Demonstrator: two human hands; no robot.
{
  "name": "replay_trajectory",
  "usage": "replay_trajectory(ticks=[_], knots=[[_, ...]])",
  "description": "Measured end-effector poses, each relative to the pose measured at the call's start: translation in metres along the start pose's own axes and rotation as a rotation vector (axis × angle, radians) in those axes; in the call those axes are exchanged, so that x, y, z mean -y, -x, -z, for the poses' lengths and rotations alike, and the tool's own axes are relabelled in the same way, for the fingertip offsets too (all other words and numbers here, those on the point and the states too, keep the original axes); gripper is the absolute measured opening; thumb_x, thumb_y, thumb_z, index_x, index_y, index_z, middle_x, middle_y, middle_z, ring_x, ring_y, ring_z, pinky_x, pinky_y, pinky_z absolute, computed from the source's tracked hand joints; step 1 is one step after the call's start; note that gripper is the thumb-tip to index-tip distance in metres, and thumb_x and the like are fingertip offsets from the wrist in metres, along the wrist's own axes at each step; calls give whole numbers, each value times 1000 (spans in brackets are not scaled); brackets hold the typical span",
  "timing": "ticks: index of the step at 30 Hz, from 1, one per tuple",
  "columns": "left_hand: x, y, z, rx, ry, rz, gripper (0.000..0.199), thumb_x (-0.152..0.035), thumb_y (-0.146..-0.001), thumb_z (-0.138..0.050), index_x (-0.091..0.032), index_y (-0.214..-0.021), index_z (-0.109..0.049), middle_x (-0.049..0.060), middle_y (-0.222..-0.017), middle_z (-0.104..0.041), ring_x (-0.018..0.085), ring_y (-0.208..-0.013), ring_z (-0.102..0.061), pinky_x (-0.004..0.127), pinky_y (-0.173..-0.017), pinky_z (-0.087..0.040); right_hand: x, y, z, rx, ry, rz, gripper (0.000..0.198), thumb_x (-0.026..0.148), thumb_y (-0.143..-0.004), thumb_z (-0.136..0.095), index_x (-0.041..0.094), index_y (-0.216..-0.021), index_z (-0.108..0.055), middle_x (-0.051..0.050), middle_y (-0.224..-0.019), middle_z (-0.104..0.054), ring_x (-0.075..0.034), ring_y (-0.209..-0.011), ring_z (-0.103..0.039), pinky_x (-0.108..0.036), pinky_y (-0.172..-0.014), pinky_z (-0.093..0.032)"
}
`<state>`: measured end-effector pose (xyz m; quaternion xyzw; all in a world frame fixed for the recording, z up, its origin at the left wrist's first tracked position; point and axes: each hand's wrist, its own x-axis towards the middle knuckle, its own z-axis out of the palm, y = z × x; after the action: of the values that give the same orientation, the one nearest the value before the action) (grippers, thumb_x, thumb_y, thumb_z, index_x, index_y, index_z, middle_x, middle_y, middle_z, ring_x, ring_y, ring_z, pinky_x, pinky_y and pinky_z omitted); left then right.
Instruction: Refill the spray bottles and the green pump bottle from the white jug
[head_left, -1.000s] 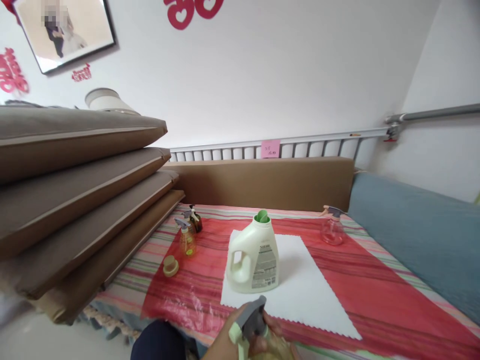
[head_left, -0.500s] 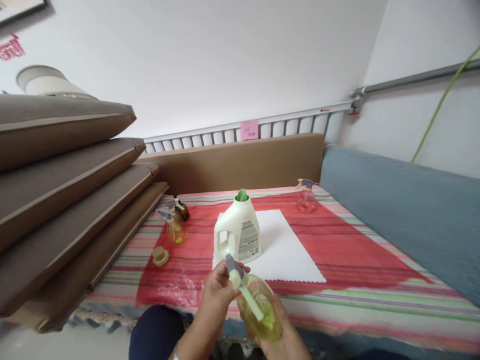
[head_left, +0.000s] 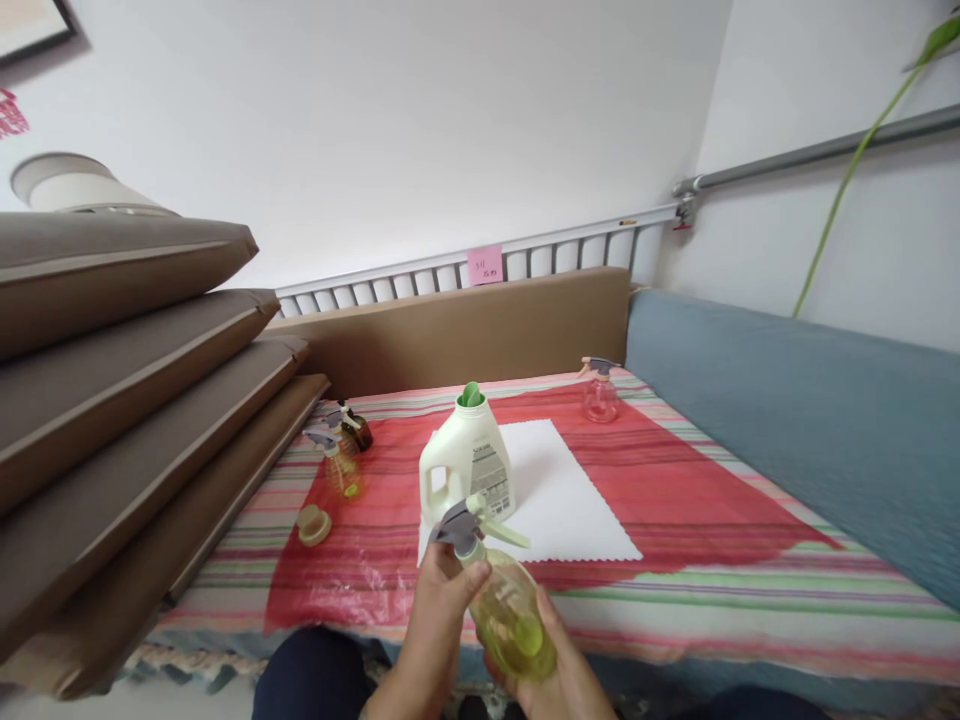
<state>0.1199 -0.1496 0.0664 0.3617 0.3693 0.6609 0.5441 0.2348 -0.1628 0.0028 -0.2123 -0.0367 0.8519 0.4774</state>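
A clear yellow-green spray bottle (head_left: 506,610) is held tilted in front of me at the near edge of the bed. My left hand (head_left: 450,590) grips its neck, just below the grey and pale green trigger head. Around the bottle's body my right hand (head_left: 559,660) is wrapped from the right and below. Just beyond stands a white detergent jug (head_left: 469,450) with a green spout in its uncapped mouth, on a white sheet (head_left: 559,490). A pale cap (head_left: 313,525) lies to the left.
At the left are a yellow spray bottle (head_left: 343,472) and a dark brown bottle (head_left: 358,430). A pink spray bottle (head_left: 600,402) stands back right. Red plastic film (head_left: 697,500) covers the striped cloth. Stacked brown cushions (head_left: 142,390) rise on the left; a blue bolster (head_left: 787,400) lines the right.
The spray bottle's head has turned, so its nozzle points right rather than down toward me. Both hands still hold it. The view has shifted slightly.
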Motion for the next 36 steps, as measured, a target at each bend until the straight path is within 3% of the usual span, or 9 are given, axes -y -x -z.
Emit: replay_trajectory(ticks=[4, 6, 11, 15, 20, 25, 29, 36], knots=[[-1, -1, 1, 109, -15, 89, 31, -31, -63, -73, -14, -89, -69, 11, -94, -70, 27, -95, -60, 42, -91, -39, 2, 2, 0, -4, 2, -9, 43, 43, -64, -74, 18, -99, -65, -7, -94, -71, -20, -80, -64, -30, -64, -48], [1, -3, 4, 84, -79, 76, 30, -28, -58, -76, -13, -84, -70, 11, -87, -71, 28, -90, -62, 43, -90, -40, 2, 3, -1, 8, 13, 11, 43, 43, -67, -72, 18, -101, -65, -8, -94, -71, -20, -80, -64, -30, -65, -47], [5, -2, 6, 38, -133, -1, 36, -32, -62, -74, -16, -93, -67, 11, -102, -67, 29, -104, -55, 41, -92, -39, 2, 6, -2, -31, 14, 41, 41, 43, -70, -70, 22, -105, -61, -6, -95, -70, -19, -79, -64, -31, -64, -47], [2, -2, 6, 104, -141, 75, 30, -33, -66, -70, -14, -88, -68, 11, -89, -69, 27, -92, -60, 40, -87, -42, 4, 8, -5, 5, -7, 25, 39, 41, -75, -65, 17, -106, -61, -7, -96, -70, -17, -80, -63, -28, -65, -47], [4, -3, 6, 68, -169, -52, 34, -31, -64, -72, -16, -94, -66, 10, -100, -67, 29, -103, -55, 40, -90, -39, 4, 7, -3, 12, 1, 21, 38, 43, -75, -64, 18, -102, -63, -7, -93, -71, -18, -76, -64, -29, -63, -47], [0, -2, 9, 170, -217, 27, 30, -30, -68, -69, -16, -94, -67, 10, -99, -67, 27, -100, -56, 39, -90, -39, 3, 6, 1, -7, 14, -29, 39, 44, -68, -70, 16, -95, -67, -8, -89, -71, -19, -74, -64, -30, -64, -48], [-4, -2, 6, 28, -359, -133, 24, -23, -64, -72, -18, -86, -65, 6, -89, -67, 24, -95, -57, 34, -86, -40, 3, 8, -4, -22, 27, 26, 38, 45, -71, -68, 17, -97, -66, -7, -91, -71, -18, -76, -64, -29, -64, -48], [-13, -8, 4, -135, -126, -201, 24, -27, -71, -67, -21, -91, -56, 0, -82, -64, 17, -86, -59, 35, -92, -37, 6, 4, 2, 26, 14, -9, 44, 44, -71, -68, 22, -109, -61, -8, -106, -67, -21, -87, -63, -30, -66, -48]])
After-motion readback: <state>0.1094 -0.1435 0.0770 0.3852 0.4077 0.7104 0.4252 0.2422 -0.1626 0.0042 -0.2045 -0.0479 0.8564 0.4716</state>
